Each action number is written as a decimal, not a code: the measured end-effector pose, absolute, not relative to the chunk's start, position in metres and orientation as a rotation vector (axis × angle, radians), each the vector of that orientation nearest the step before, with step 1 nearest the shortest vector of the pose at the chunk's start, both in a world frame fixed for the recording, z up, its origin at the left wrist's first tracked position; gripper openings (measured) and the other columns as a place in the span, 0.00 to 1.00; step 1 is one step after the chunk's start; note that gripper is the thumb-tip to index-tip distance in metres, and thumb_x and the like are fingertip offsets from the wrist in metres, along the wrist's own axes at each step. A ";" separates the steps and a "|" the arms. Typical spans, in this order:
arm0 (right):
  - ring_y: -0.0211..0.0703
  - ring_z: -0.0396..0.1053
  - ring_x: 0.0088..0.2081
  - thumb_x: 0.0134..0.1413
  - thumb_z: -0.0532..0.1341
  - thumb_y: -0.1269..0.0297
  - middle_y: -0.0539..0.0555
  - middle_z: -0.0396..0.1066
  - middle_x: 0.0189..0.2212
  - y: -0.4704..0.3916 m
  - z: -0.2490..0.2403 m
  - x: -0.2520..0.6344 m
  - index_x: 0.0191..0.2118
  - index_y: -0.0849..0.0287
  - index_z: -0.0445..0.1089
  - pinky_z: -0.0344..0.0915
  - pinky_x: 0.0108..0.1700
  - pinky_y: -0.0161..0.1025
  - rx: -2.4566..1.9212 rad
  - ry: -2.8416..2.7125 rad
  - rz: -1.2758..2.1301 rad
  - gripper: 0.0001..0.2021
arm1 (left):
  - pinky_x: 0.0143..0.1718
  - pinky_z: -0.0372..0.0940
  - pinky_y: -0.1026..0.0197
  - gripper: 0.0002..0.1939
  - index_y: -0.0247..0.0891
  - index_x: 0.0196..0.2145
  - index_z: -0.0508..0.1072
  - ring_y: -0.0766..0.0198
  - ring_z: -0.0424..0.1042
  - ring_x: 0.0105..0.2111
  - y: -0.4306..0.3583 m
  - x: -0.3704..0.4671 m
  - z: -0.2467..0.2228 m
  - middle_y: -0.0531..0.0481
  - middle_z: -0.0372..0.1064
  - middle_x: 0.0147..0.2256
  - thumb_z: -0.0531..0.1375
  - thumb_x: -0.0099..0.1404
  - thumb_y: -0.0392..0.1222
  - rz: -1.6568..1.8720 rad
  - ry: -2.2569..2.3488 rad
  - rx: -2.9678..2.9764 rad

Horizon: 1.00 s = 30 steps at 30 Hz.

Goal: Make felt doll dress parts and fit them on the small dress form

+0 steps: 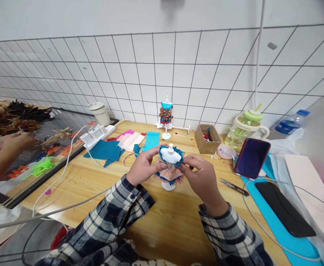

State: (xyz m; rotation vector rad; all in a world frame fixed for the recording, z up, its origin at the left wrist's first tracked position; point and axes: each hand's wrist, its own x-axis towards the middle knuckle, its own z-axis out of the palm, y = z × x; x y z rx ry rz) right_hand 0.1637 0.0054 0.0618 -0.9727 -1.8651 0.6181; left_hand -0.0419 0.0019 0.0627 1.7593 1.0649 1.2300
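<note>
Between my hands a small white mannequin stands upright on its round base, dressed in a doll dress of peach and teal ruffles. My left hand pinches the dress at its left side, thumb across the front. At the right side of the bodice, my right hand has thumb and fingertips pressed together on the dress edge. What exactly lies under the fingertips is too small to tell. Behind, against the wall, another mannequin wears a brown, red and turquoise outfit.
Thread snips lie right of my right hand, near a propped phone and a dark phone. Teal fabric, a power strip and cables are left. A cardboard box stands behind. A co-worker's hands are far left.
</note>
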 end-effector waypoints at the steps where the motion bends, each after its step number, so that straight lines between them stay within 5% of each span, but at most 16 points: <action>1: 0.42 0.68 0.33 0.53 0.62 0.63 0.53 0.72 0.29 0.006 0.061 0.164 0.31 0.54 0.77 0.63 0.35 0.38 -0.974 -1.851 0.613 0.06 | 0.54 0.59 0.51 0.26 0.36 0.47 0.73 0.49 0.67 0.50 0.002 -0.042 0.060 0.42 0.71 0.47 0.66 0.53 0.51 1.223 1.066 1.727; 7: 0.40 0.64 0.31 0.51 0.63 0.62 0.52 0.70 0.31 0.010 0.057 0.163 0.36 0.54 0.76 0.61 0.34 0.37 -0.976 -1.786 0.676 0.06 | 0.50 0.61 0.56 0.24 0.37 0.45 0.74 0.53 0.70 0.45 0.005 -0.043 0.056 0.46 0.73 0.43 0.65 0.53 0.51 1.256 1.074 1.783; 12: 0.36 0.58 0.26 0.48 0.65 0.60 0.48 0.68 0.27 0.011 0.057 0.164 0.50 0.56 0.70 0.58 0.30 0.34 -0.997 -1.737 0.843 0.21 | 0.50 0.60 0.55 0.19 0.37 0.38 0.78 0.52 0.68 0.45 0.004 -0.044 0.064 0.46 0.73 0.42 0.64 0.54 0.53 1.152 1.106 1.891; 16: 0.36 0.56 0.25 0.49 0.65 0.57 0.48 0.66 0.24 0.014 0.058 0.167 0.37 0.57 0.76 0.56 0.28 0.34 -0.923 -1.831 0.849 0.11 | 0.49 0.60 0.55 0.18 0.36 0.33 0.77 0.52 0.68 0.44 0.003 -0.045 0.065 0.45 0.73 0.41 0.64 0.53 0.54 1.116 1.105 1.895; 21: 0.40 0.65 0.31 0.51 0.63 0.60 0.52 0.72 0.30 0.014 0.059 0.168 0.32 0.57 0.76 0.60 0.32 0.36 -0.840 -1.824 0.867 0.07 | 0.51 0.59 0.54 0.15 0.36 0.33 0.78 0.52 0.68 0.45 0.001 -0.045 0.066 0.45 0.73 0.39 0.64 0.55 0.52 1.115 1.084 1.961; 24: 0.42 0.66 0.34 0.52 0.62 0.63 0.53 0.73 0.31 0.010 0.062 0.167 0.35 0.56 0.76 0.61 0.37 0.38 -0.885 -1.819 0.786 0.06 | 0.55 0.56 0.53 0.15 0.38 0.39 0.77 0.52 0.66 0.49 -0.003 -0.041 0.068 0.45 0.72 0.44 0.63 0.57 0.49 1.135 1.124 1.939; 27: 0.38 0.62 0.28 0.49 0.64 0.64 0.50 0.72 0.29 0.005 0.064 0.165 0.48 0.55 0.70 0.60 0.32 0.35 -1.023 -1.716 0.780 0.18 | 0.57 0.54 0.52 0.28 0.41 0.53 0.69 0.52 0.64 0.53 -0.006 -0.039 0.069 0.44 0.65 0.54 0.65 0.55 0.48 1.205 1.113 1.800; 30: 0.36 0.59 0.26 0.47 0.65 0.66 0.48 0.71 0.27 0.003 0.066 0.164 0.45 0.56 0.71 0.58 0.30 0.33 -1.039 -1.712 0.801 0.17 | 0.57 0.55 0.51 0.37 0.43 0.58 0.63 0.50 0.62 0.55 -0.005 -0.040 0.069 0.43 0.62 0.57 0.67 0.52 0.47 1.185 1.041 1.736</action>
